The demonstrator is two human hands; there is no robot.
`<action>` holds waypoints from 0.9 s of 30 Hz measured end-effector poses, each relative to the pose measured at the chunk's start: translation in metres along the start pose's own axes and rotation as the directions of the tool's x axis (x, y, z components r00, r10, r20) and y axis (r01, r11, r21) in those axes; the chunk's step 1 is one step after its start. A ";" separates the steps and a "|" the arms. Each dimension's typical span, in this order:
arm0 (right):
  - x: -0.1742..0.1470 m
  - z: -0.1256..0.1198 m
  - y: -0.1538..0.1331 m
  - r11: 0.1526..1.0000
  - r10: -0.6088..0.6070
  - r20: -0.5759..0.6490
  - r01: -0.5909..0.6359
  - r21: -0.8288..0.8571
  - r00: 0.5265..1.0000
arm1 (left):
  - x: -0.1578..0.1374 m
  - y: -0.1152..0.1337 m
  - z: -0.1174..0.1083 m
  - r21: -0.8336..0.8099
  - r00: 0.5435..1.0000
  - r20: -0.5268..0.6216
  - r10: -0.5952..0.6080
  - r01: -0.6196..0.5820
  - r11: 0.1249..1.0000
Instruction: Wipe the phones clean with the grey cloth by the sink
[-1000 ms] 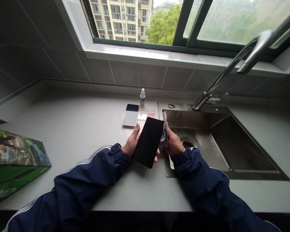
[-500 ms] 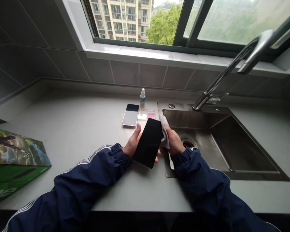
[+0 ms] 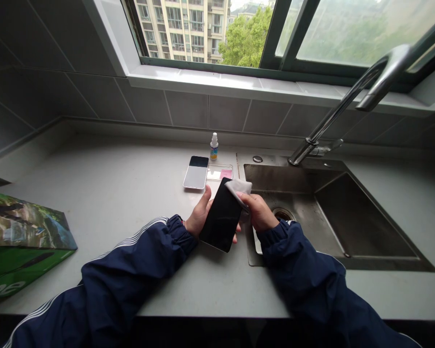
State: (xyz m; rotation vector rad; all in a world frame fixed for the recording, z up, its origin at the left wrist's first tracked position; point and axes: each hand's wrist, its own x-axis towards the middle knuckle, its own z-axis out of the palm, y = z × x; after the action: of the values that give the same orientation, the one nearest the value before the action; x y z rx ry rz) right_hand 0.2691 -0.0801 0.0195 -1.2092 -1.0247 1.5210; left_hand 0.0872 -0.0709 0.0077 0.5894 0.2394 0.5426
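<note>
Counter (image 3: 123,183), biggest. Steel sink (image 3: 380,264) set into its right side, chrome faucet (image 3: 337,108) behind the basin, printed box (image 3: 25,232) at far left. Black phone (image 3: 221,220): held up over the counter, left of the sink, screen showing, tilted. Left hand (image 3: 198,212) closed round it, thumb by the left edge, fingertips out at the right edge. Right hand (image 3: 261,211) pinching cloth, narrow grip. Second phone (image 3: 196,174) lies beyond the left hand. Gray cloth (image 3: 242,187) folded over the black phone's upper right corner. Clear case (image 3: 213,172) just beside the second phone, small spray bottle (image 3: 213,147) behind it. Step in hand: looks like wiping, screen's upper right. Next move calls for flat cloth, light pressure, firm left grip.
</note>
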 end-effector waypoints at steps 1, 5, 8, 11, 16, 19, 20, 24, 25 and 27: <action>0.000 0.000 0.000 1.000 0.012 0.029 -0.012 -0.004 1.000 | 0.000 0.000 -0.001 0.012 1.000 0.008 0.003 -0.003 1.000; -0.001 0.000 0.004 0.999 0.041 0.073 -0.042 0.010 0.997 | 0.000 0.000 -0.002 0.031 1.000 0.023 0.002 -0.003 1.000; 0.002 -0.002 0.007 0.999 0.038 0.014 -0.039 0.019 0.999 | 0.001 0.000 0.001 0.011 1.000 0.023 -0.002 0.002 1.000; 0.006 -0.005 0.011 0.999 0.033 -0.060 -0.031 0.024 0.998 | 0.002 0.000 0.004 -0.001 0.999 0.033 0.013 -0.013 1.000; 0.004 -0.005 0.007 0.999 0.053 -0.034 -0.053 0.006 0.998 | 0.002 -0.003 0.002 0.005 0.999 0.027 0.020 -0.020 1.000; 0.000 -0.002 0.002 0.998 0.059 0.002 -0.059 -0.026 0.998 | 0.001 -0.005 0.000 -0.005 1.000 0.019 0.010 -0.010 1.000; -0.001 -0.001 0.001 0.998 0.055 0.005 -0.055 -0.032 0.998 | 0.000 -0.005 -0.001 -0.008 1.000 0.019 0.008 -0.008 1.000; 0.000 -0.002 -0.001 0.998 0.039 -0.069 -0.043 -0.054 0.997 | 0.000 -0.005 -0.001 0.009 1.000 0.029 -0.006 0.006 1.000; 0.000 -0.003 -0.001 0.997 0.036 -0.087 -0.042 -0.062 0.996 | 0.000 -0.005 0.000 0.017 0.999 0.031 -0.010 0.010 1.000; 0.002 -0.005 -0.002 0.996 0.033 -0.078 -0.039 -0.075 0.996 | 0.000 -0.006 -0.001 0.025 0.999 0.038 -0.016 0.015 1.000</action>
State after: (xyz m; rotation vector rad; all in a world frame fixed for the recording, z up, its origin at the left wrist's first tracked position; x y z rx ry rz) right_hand 0.2742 -0.0776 0.0206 -1.3362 -1.0232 1.4632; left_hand 0.0893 -0.0745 0.0040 0.6212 0.2145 0.5139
